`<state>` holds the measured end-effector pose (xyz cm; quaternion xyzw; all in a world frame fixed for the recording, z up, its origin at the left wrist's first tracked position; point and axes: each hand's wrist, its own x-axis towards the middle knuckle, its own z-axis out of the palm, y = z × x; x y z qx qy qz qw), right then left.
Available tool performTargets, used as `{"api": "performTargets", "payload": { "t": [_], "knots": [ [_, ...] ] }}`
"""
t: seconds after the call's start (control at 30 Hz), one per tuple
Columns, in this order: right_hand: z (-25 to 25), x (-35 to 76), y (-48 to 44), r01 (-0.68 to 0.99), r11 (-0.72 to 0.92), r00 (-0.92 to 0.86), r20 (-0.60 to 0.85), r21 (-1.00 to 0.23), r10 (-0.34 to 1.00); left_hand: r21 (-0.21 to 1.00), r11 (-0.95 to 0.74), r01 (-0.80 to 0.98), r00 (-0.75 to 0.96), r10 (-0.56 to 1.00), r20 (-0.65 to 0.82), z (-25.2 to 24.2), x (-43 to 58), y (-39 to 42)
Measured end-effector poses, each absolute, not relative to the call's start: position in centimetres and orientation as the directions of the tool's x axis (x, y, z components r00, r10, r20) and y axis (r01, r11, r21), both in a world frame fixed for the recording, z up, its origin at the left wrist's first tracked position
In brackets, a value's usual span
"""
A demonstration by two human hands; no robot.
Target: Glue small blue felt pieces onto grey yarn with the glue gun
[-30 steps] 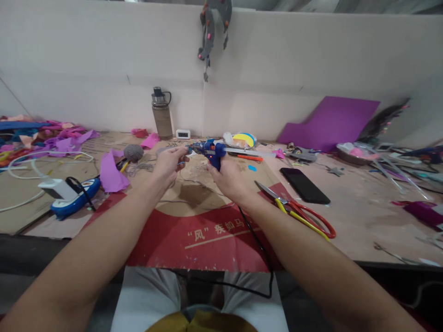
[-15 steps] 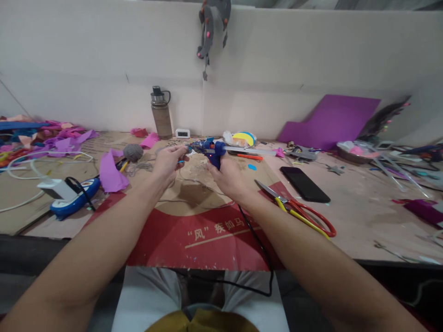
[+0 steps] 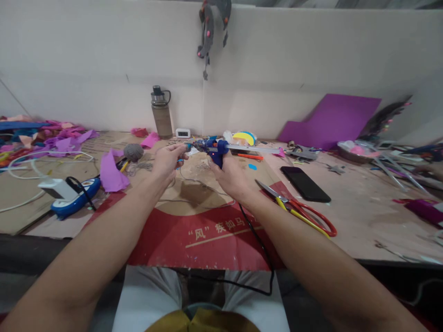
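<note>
My right hand point(image 3: 230, 174) is wrapped round the grip of a blue glue gun point(image 3: 216, 148), whose nozzle points left. A long clear glue stick point(image 3: 258, 149) sticks out of its back end. Just left of the nozzle, the fingers of my left hand point(image 3: 169, 161) pinch a small blue piece point(image 3: 188, 147). A thin grey yarn point(image 3: 194, 180) trails below the hands over the brown and red board point(image 3: 162, 240). The nozzle is at or very near the blue piece; contact cannot be made out.
Red and yellow scissors point(image 3: 304, 213) and a black phone point(image 3: 305, 184) lie to the right. A bottle point(image 3: 161, 115), a small clock point(image 3: 182, 133) and a grey yarn ball point(image 3: 133, 152) stand behind. A blue power strip point(image 3: 76, 199) is at left, purple sheet point(image 3: 332, 120) at back right.
My right hand and the glue gun have shifted slightly to the right. My left hand has barely moved and still pinches the blue piece.
</note>
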<state>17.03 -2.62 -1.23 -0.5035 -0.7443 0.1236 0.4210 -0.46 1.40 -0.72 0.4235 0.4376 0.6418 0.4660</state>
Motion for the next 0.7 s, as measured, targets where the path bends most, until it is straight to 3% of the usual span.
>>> {"api": "performTargets", "payload": {
  "t": [0.7],
  "knots": [
    [-1.03,16.84,-3.06,0.628,0.467,-0.146,0.495,-0.622,0.857,0.978,-0.163,-0.128,-0.208,0.969,0.134,-0.41,-0.08,1.20]
  ]
}}
